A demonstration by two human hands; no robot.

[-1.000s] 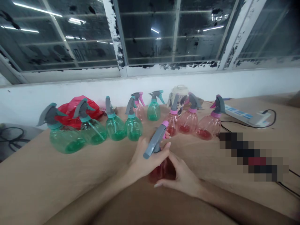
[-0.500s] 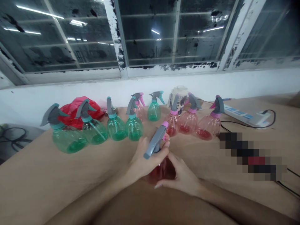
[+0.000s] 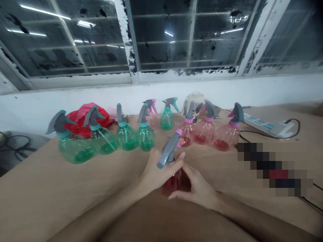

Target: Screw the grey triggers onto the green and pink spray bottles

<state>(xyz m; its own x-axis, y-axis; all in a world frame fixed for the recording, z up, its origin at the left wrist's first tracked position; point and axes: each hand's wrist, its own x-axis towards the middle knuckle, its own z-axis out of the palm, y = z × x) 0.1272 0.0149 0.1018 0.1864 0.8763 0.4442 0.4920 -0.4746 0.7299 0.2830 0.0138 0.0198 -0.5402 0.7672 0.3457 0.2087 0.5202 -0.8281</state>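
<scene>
Fingers (image 3: pixel 180 163) of the left hand (image 3: pixel 157 169) are clamped on the neck of a bottle (image 3: pixel 171 185), while those of the right hand (image 3: pixel 202 190) cup the right side of its body, thumb and forefinger spread around it. A dark, barred window (image 3: pixel 161 40) fills the top of the view, its white frame flaking. Below it spreads the tan surface (image 3: pixel 113 178), with a white wall (image 3: pixel 101 94) along its far edge. A red bag (image 3: pixel 88 112) lies at the back left, and a power strip (image 3: pixel 267 126) at the back right, with a black cord plugged into it. A pale container (image 3: pixel 196 99) stands near the wall, partly hidden by pink bottles (image 3: pixel 225 136), three of them, right of centre. Four green bottles (image 3: pixel 75 151) line the left; between the groups, farther back, are one more pink and one more green. The held bottle is at the near middle, between the two forearms, red inside; its base is too dark to make out. Its grey sprayer (image 3: pixel 169 153) rises above the left hand, the pink nozzle (image 3: pixel 179 132) facing away from the person.
</scene>
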